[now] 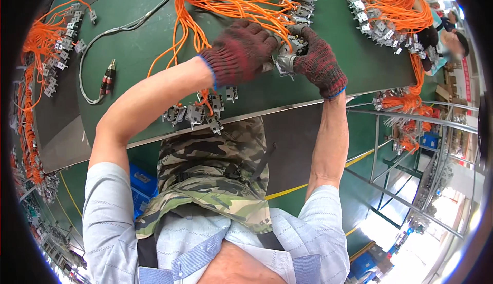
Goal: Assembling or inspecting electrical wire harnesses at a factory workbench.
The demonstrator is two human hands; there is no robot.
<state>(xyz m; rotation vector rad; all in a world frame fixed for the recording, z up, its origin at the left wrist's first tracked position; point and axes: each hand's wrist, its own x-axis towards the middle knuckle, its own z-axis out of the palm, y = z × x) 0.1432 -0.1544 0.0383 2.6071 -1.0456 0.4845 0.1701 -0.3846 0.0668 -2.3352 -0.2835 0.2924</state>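
Note:
Both my hands wear dark red and black knitted gloves and meet over the green table. My right hand point(321, 63) curls its thumb and fingers around a small grey metal housing point(285, 62) on an orange cable. My left hand point(244, 50) presses in from the other side with bent fingers, which partly hide the part they grip. Orange cables point(231, 14) run from the bundle to the cluster of metal housings point(303, 9) just beyond my hands. Several more housings point(196, 113) lie below my left wrist, close to the table's near edge.
A red and black plug-like tool point(107, 81) on a grey cable point(84, 52) lies at left. Orange cable bundles with metal ends sit at far left point(64, 42) and far right point(390, 6). Metal rails point(411, 119) stand at right, where another person point(441, 40) is near the table.

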